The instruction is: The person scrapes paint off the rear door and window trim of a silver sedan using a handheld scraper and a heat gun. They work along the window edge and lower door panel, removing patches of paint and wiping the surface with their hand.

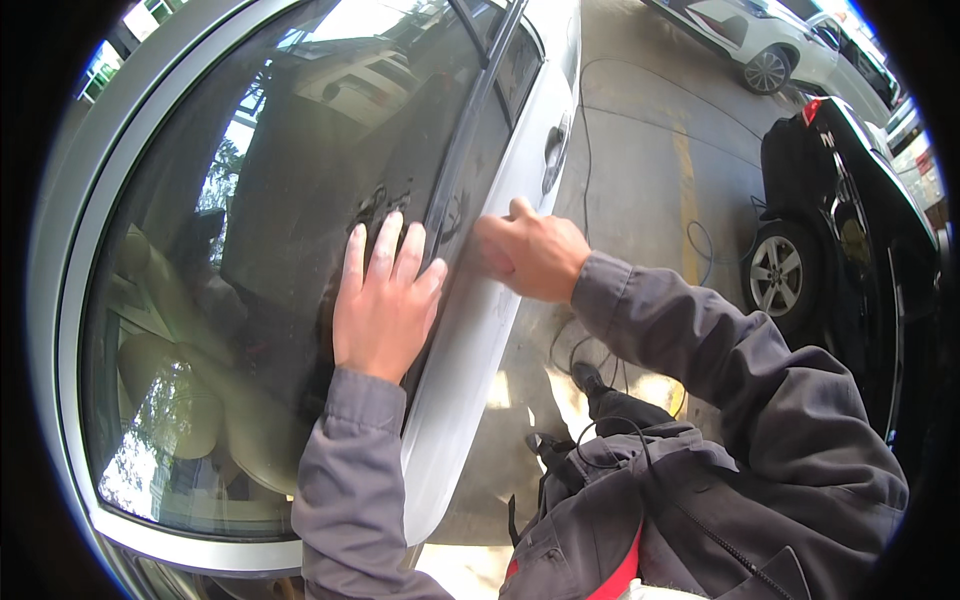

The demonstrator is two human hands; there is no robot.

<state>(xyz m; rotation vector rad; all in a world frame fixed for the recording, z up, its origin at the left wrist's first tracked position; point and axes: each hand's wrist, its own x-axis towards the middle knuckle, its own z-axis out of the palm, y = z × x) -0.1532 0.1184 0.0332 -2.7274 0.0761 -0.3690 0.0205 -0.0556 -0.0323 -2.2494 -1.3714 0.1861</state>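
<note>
My left hand (pixel 385 295) lies on the large dark window (pixel 270 200) of a silver-white car, fingers spread and pointing away from me. Just past its fingertips, smudges or reflections mark the glass. To the right, my right hand (pixel 535 250) is closed into a fist at the edge of the car's white door panel (pixel 465 340), beside the dark trim strip (pixel 465 125). Its fingers are slightly blurred and curled inward, so whatever they may hold is hidden. Farther along the door is a handle (pixel 553 158). Pale seats (pixel 180 390) show through the glass.
A black car (pixel 830 220) stands to the right, and a white car (pixel 745 30) at the far right. Dark cables or hoses (pixel 587 130) run over the grey floor (pixel 635 150). A thin cord (pixel 610 420) loops by my clothing, above my shoe (pixel 587 377).
</note>
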